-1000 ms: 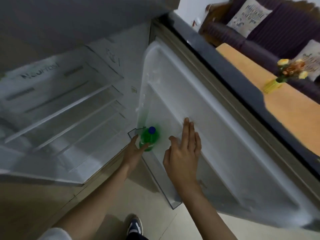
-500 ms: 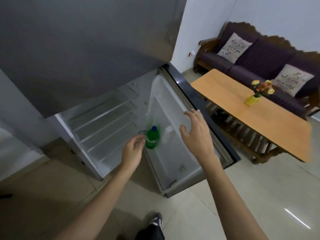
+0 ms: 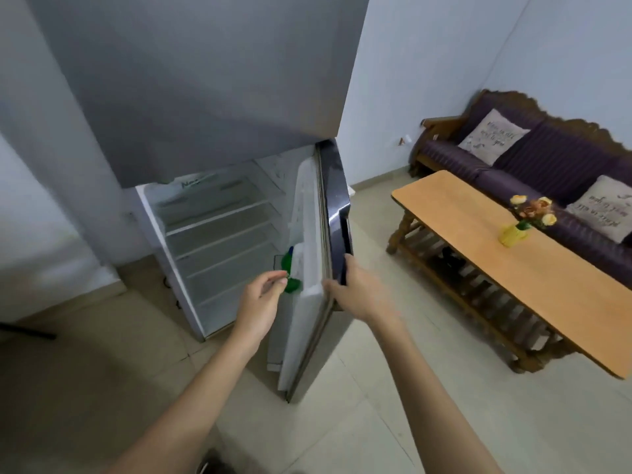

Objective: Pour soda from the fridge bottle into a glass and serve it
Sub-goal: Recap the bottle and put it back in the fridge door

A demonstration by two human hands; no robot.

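A green soda bottle (image 3: 292,272) with a blue cap stands at the fridge door's inner shelf, half hidden behind the white door liner. My left hand (image 3: 261,299) reaches to it, and its curled fingertips pinch the bottle's near side. My right hand (image 3: 357,290) grips the outer edge of the dark fridge door (image 3: 337,213), which stands partly swung in. No glass is in view.
The open fridge (image 3: 219,234) shows bare white shelves. A wooden coffee table (image 3: 513,278) with a yellow flower vase (image 3: 513,234) stands to the right, and a purple sofa (image 3: 547,155) is behind it. Tiled floor lies below me.
The view has pulled back and up from the fridge. My right hand went from the door's inner face to its outer edge, and the door swung partway in. My left hand stays at the bottle.
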